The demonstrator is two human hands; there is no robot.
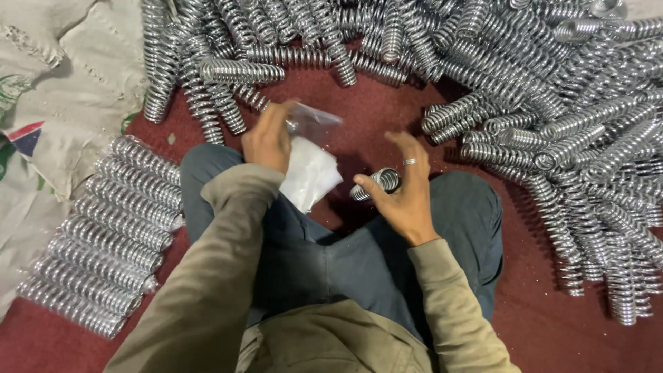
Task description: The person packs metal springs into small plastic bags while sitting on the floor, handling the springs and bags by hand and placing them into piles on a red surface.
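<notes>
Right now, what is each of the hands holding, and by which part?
The left hand grips a clear plastic bag by its upper edge. The right hand holds a silver coil spring around its end.

A bright, glossy metal coil spring (378,183) is gripped in the right hand (404,186), where a smooth metal ring (409,161) is worn. A thin, clear, shiny plastic bag (311,166) is pinched by the left hand (269,138). Polished chrome-like springs (552,103) are heaped on matt, fuzzy maroon carpet (552,324). Coarse, dull woven sacking (62,90) is seen alongside.
</notes>
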